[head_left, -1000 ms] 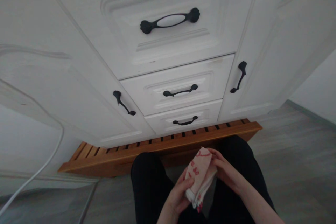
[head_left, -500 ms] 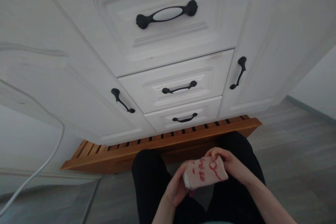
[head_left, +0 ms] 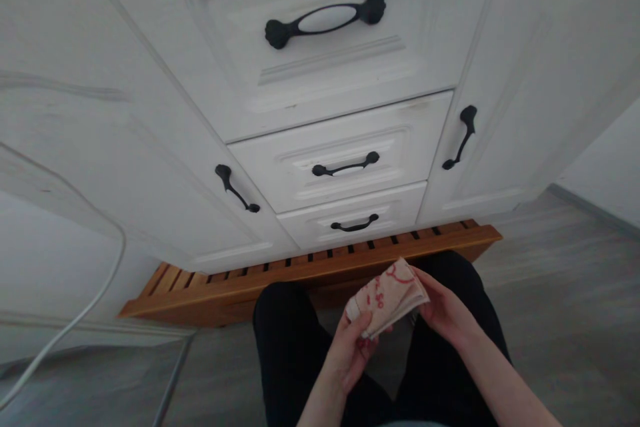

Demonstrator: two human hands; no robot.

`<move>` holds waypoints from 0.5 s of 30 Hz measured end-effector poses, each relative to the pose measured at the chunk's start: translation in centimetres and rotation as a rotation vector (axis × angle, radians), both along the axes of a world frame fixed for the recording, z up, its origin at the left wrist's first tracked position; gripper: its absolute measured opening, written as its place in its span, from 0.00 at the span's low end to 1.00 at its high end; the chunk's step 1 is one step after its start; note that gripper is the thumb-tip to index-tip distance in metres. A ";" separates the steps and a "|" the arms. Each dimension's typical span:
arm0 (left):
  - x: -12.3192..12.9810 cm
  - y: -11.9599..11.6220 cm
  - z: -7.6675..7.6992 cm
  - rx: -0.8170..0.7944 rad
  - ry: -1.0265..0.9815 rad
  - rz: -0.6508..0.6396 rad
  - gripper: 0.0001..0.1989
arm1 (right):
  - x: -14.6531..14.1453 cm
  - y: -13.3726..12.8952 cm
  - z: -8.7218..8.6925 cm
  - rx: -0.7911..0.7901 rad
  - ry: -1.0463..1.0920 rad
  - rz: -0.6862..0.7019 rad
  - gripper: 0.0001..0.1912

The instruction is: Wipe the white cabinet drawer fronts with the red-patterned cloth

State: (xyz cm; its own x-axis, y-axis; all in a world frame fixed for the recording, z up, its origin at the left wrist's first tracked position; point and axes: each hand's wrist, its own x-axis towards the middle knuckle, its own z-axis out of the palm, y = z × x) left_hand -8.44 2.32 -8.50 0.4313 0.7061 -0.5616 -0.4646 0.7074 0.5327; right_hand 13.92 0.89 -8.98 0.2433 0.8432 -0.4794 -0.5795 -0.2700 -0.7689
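Observation:
A folded pale pink cloth (head_left: 387,295) with red markings is held over my lap, between my knees, tilted up towards the right. My left hand (head_left: 351,347) grips its lower left end, thumb on top and fingers underneath. At the cloth's right end is my right hand (head_left: 443,303), its fingers partly hidden behind the fabric, so its hold cannot be made out fully. The layers of the cloth stand slightly apart along the lower right edge.
White drawers (head_left: 350,167) with dark handles rise in front, with cabinet doors on both sides. A slatted wooden bench (head_left: 300,273) runs along their base, close to my knees. A white cable (head_left: 95,300) hangs at the left.
The cloth has turned, its right end now higher, and its layers show at the edge. My left thumb has come onto its top, and my right hand has shifted to its right edge.

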 end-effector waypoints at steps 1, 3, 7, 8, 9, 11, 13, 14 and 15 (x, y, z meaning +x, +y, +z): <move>0.1 0.2 -0.1 -0.037 0.008 0.037 0.38 | 0.1 -0.1 -0.4 -0.004 -0.085 -0.041 0.32; 0.1 0.6 -0.6 -0.081 0.086 0.107 0.37 | 0.1 -0.5 -0.8 0.089 -0.492 -0.080 0.33; 0.2 1.0 -2.6 -0.042 0.301 0.161 0.32 | -1.6 -2.0 -1.1 0.368 -1.436 0.269 0.43; 0.4 0.9 -3.1 -0.031 0.331 0.163 0.32 | -2.7 -2.4 -1.4 0.387 -1.554 0.390 0.48; 0.5 0.8 -3.4 -0.025 0.353 0.166 0.34 | -3.8 -2.7 -2.0 0.387 -1.624 0.484 0.52; 0.8 0.6 -3.9 0.002 0.398 0.158 0.38 | -6.2 -3.0 -3.6 0.366 -1.664 0.572 0.57; 0.8 0.4 -4.2 0.069 0.434 0.106 0.38 | -7.8 -2.9 -5.7 0.337 -1.614 0.540 0.57; 0.7 0.3 -4.2 0.110 0.451 0.068 0.37 | -8.2 -2.7 -6.7 0.326 -1.557 0.504 0.55; 0.6 0.3 -4.3 0.146 0.469 0.029 0.36 | -8.4 -2.5 -7.7 0.320 -1.472 0.477 0.52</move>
State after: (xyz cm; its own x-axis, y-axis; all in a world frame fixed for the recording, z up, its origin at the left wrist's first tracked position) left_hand -7.85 2.63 -12.76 0.1348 0.7999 -0.5848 -0.1691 0.6001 0.7818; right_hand 5.53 -1.61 -16.63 0.0092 0.9910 0.1335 0.7834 0.0758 -0.6169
